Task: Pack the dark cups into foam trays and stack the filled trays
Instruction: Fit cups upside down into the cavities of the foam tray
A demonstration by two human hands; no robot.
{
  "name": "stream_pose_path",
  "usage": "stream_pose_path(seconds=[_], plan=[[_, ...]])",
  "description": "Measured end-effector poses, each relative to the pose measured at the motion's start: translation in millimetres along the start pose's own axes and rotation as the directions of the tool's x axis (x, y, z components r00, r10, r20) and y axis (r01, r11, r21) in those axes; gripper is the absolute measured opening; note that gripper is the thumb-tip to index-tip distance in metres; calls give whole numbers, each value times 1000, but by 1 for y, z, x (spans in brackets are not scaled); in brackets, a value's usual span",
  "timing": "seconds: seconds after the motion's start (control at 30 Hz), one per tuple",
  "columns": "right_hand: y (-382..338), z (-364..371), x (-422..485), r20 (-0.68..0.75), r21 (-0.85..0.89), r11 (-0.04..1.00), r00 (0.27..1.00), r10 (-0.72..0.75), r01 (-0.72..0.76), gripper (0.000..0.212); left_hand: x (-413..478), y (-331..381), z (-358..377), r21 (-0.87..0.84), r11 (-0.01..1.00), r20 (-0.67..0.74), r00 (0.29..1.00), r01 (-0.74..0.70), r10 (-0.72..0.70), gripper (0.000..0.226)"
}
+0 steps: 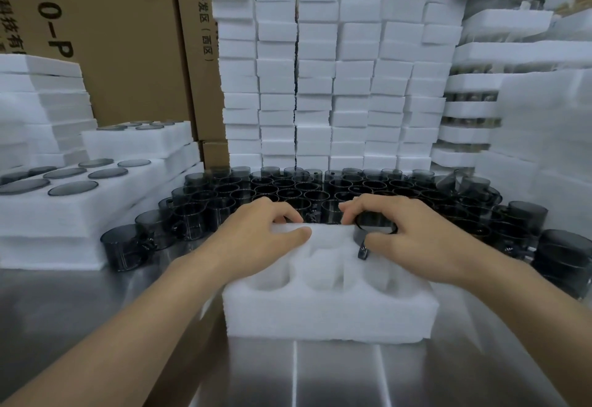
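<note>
A white foam tray point(330, 313) with round pockets lies on the metal table in front of me. My left hand point(256, 240) grips the tray's far left edge, thumb on top. My right hand point(413, 233) holds a dark translucent cup point(371, 230) by its rim over the tray's far right pocket; the cup's handle hangs toward me. The near pockets that I can see hold nothing. Behind the tray stand several loose dark cups point(288, 192) in rows.
Filled foam trays point(96, 201) with dark cups are stacked at the left. Tall columns of foam blocks point(320, 79) rise behind the cups. More stacked foam trays point(474, 108) stand at the right, cardboard boxes point(128, 38) at the back. The steel table point(320, 374) extends toward me.
</note>
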State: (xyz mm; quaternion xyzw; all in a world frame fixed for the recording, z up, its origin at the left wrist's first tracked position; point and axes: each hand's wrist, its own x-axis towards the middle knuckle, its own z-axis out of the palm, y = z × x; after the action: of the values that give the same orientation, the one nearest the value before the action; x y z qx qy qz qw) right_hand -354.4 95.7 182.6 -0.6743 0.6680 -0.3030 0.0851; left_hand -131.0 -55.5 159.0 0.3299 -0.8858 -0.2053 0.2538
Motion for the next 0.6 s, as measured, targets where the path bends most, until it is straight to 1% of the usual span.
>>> stream_pose_path(seconds=[0.03, 0.07, 0.1, 0.13, 0.17, 0.23, 0.27, 0.3, 0.43, 0.47, 0.57, 0.6], plan=[[-1, 1, -1, -43, -47, 999, 999, -21, 19, 33, 0, 0, -1, 3, 1000, 0, 1000, 2, -2, 23], [-4, 3, -1, -73, -95, 995, 996, -48, 41, 41, 0, 1, -1, 7, 1000, -1, 1000, 1, -1, 24], [-6, 5, 0, -68, -131, 990, 995, -68, 59, 52, 1, 1, -2, 11, 1000, -3, 1000, -4, 4, 24], [-9, 8, 0, -17, -156, 986, 998, -64, 61, 61, 1, 3, -3, 15, 1000, -4, 1000, -10, 10, 23], [-10, 11, 1, 66, -182, 982, 997, -38, 49, 70, 0, 4, -2, 15, 1000, -5, 1000, -15, 15, 22], [-10, 12, 2, 210, -231, 973, 977, 35, 15, 83, 0, 5, -1, 12, 1000, -12, 1000, -19, 20, 21], [-9, 12, 2, 241, -226, 974, 969, 54, 2, 87, 1, 5, -1, 12, 1000, -14, 1000, -19, 19, 22], [-9, 11, 2, 241, -210, 978, 969, 54, -3, 88, 1, 4, -1, 11, 1000, -14, 1000, -17, 17, 22], [-8, 13, -3, 111, -197, 980, 994, -7, 29, 91, 0, 5, -1, 6, 1000, -11, 1000, -20, 20, 23], [-9, 14, -2, 122, -203, 979, 992, -7, 31, 94, 0, 5, -1, 7, 1000, -14, 1000, -21, 21, 22], [-12, 21, 6, 306, -279, 960, 949, 77, 13, 103, -1, 3, 0, 8, 1000, -28, 999, -19, 19, 20], [-13, 22, 7, 325, -289, 957, 941, 92, 6, 103, 0, 3, 0, 7, 1000, -29, 999, -19, 19, 19]])
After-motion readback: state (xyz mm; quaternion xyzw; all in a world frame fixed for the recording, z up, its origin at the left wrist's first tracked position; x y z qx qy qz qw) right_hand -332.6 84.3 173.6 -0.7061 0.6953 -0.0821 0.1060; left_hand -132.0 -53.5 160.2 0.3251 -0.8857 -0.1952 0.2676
